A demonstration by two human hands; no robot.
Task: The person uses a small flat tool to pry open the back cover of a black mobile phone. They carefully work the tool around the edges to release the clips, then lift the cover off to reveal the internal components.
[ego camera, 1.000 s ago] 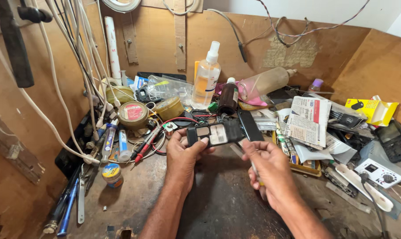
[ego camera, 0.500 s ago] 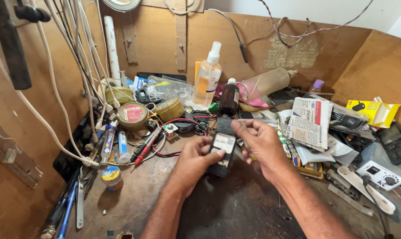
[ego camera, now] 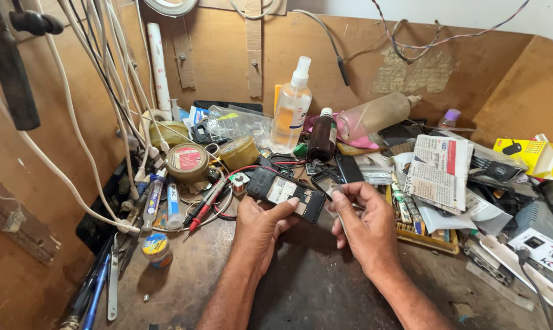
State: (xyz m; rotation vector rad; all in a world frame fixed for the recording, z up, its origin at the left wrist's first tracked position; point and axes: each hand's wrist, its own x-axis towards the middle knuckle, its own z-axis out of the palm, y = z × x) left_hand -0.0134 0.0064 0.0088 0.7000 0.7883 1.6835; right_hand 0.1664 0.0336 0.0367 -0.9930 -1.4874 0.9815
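Brown plywood walls close in a cluttered repair bench (ego camera: 325, 293), with white cables (ego camera: 75, 91) hanging down its left side. At the middle of the bench, the left hand (ego camera: 259, 225) holds an opened mobile phone (ego camera: 285, 193), a dark handset with its back cover off and a pale label showing inside. The thumb lies across the phone's near edge and the fingers curl underneath, so the grip is closed around it. The phone's long axis runs from upper left to lower right, its lower right end pointing toward the right hand (ego camera: 363, 221), which sits just beside it and is the nearer hand to that end. The right hand's thumb and fingertips are pinched together; whether they grip a small part cannot be told. Behind the hands, toward the bench's back edge, stand a clear spray bottle (ego camera: 291, 110) of amber liquid, a small dark brown bottle (ego camera: 322, 137), and a pale plastic bottle (ego camera: 374, 115) lying on its side. Toward the left edge are a round tin (ego camera: 187, 161), red multimeter probes (ego camera: 206, 201), tubes and tweezers (ego camera: 112, 287). Toward the right edge lie a folded printed paper (ego camera: 438, 171), a yellow carton (ego camera: 530, 156), and a white meter (ego camera: 542, 247).
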